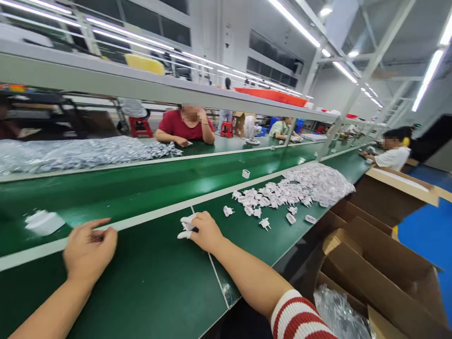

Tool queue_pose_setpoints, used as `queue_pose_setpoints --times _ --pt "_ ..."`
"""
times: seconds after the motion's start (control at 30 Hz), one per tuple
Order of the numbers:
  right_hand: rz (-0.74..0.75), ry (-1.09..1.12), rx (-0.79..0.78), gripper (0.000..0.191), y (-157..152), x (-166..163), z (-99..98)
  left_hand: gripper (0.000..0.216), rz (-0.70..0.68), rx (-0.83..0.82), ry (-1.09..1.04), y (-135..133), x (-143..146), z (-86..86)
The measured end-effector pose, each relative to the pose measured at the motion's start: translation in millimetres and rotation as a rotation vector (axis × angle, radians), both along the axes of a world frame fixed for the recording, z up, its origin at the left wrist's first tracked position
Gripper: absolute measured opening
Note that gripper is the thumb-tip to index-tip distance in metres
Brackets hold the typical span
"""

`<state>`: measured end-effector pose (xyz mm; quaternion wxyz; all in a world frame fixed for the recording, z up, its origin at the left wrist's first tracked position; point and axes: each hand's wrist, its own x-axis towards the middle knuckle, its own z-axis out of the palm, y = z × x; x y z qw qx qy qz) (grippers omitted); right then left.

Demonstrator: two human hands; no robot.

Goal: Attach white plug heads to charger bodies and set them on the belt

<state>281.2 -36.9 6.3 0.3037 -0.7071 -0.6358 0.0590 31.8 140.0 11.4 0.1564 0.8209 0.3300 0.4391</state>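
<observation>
My left hand (89,248) hovers over the green table (151,282) near its white inner edge strip, fingers loosely curled and apart, holding nothing. My right hand (205,231), with white finger cots on the fingertips, is closed round a small white plastic plug part (186,225) at the strip. A heap of the same white plug parts (300,188) lies further right on the table, with several loose ones (264,223) scattered between it and my right hand. My right sleeve is striped red and white.
A green conveyor belt (141,188) runs past the table, carrying one white part (246,173) and a white lump (44,222) at left. Open cardboard boxes (374,263) stand at my right. Across the belt sit other workers (185,125) beside a pile of bagged parts (77,153).
</observation>
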Motion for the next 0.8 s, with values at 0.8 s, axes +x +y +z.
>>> queue_pose_setpoints --times 0.8 --pt "0.209 0.086 -0.026 0.048 22 32 -24.9 0.025 -0.041 -0.383 0.112 33 31 -13.4"
